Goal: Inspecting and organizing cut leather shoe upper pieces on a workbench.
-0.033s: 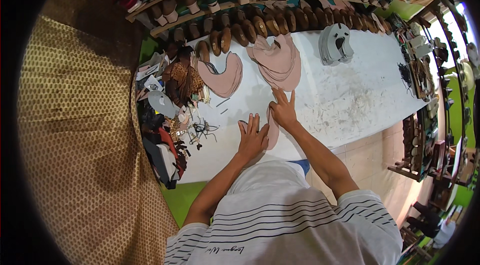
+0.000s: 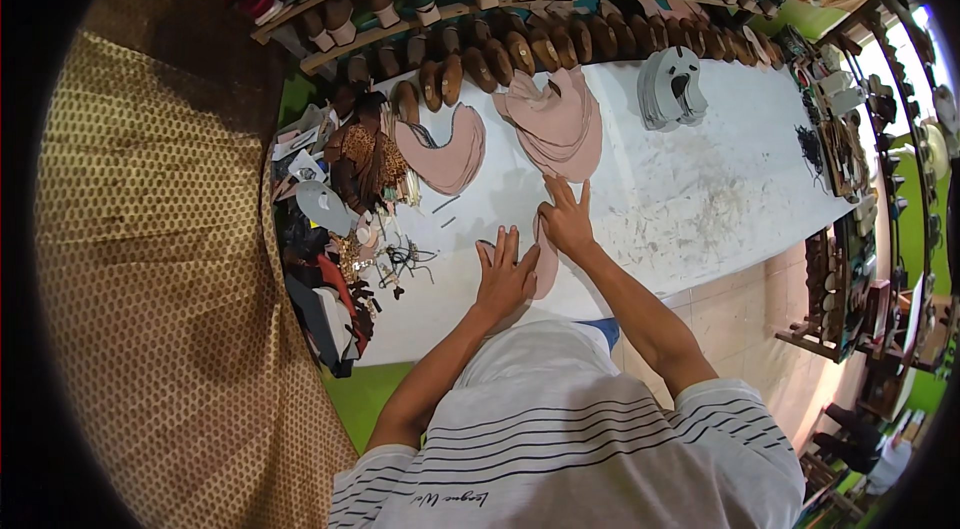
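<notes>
A curved pink piece of shoe-upper material (image 2: 545,274) lies near the front edge of the white table, partly hidden under my hands. My left hand (image 2: 506,274) rests at its left side, fingers stretched out and spread, with the fingertips on the table and the piece's edge. On the upper end of the piece, my right hand (image 2: 568,221) lies with its fingers apart, pointing away from me. Just beyond it is a stack of rounded pink pieces (image 2: 572,139). A second stack of pink crescent pieces (image 2: 455,161) sits to the left.
Grey cut pieces (image 2: 672,89) are stacked at the back right of the white table (image 2: 720,184). Leopard-print scraps (image 2: 365,154) and beaded trimmings (image 2: 398,259) crowd the left side. Wooden shoe lasts (image 2: 498,59) line the back, below racks of shoes. A patterned curtain (image 2: 160,259) hangs at left.
</notes>
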`<state>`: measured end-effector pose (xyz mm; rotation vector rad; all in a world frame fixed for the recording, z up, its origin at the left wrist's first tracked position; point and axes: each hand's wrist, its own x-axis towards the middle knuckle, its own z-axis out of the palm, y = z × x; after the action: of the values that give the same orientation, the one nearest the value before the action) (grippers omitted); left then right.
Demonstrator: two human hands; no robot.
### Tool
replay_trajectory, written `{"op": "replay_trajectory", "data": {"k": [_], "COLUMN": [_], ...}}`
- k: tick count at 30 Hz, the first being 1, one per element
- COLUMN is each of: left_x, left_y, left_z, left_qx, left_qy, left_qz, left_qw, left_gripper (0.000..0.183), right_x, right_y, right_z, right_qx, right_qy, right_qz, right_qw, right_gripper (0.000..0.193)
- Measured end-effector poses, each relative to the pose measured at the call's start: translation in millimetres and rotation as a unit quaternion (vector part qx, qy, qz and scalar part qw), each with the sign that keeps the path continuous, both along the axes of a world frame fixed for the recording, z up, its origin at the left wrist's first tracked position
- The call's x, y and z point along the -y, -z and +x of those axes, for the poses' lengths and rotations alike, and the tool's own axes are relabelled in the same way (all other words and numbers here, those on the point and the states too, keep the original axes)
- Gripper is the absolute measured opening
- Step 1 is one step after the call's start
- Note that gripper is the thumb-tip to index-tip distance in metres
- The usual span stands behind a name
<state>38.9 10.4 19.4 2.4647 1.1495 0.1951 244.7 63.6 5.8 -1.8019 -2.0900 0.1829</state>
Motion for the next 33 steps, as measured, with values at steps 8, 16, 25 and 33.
{"op": "replay_trajectory", "data": {"k": [8, 16, 25, 33], "left_x": [1, 1, -6, -11], "left_y": [4, 4, 3, 2], "left_z": [-2, -1, 3, 6], "left_qx": [-0.035, -0.038, -0.001, -0.013], "left_qy": [0.008, 0.007, -0.017, -0.033], "left_qz": [0.039, 0.030, -0.020, 0.009], "left_qw": [0.999, 0.999, 1.000, 0.999], "left_gripper": [0.055, 0.054, 0.054, 0.056], "right_x": [-2, -7, -8, -4], "right_y": [-1, 4, 8, 5], "right_z": [-3, -8, -10, -4], "right_qx": [-0.002, 0.004, 0.018, 0.003], "right_qy": [-0.009, -0.020, -0.019, -0.011], "right_qz": [0.002, -0.002, -0.006, -0.011], "right_qw": [1.000, 1.000, 1.000, 1.000], "right_gripper": [0.011, 0.010, 0.011, 0.010]}}
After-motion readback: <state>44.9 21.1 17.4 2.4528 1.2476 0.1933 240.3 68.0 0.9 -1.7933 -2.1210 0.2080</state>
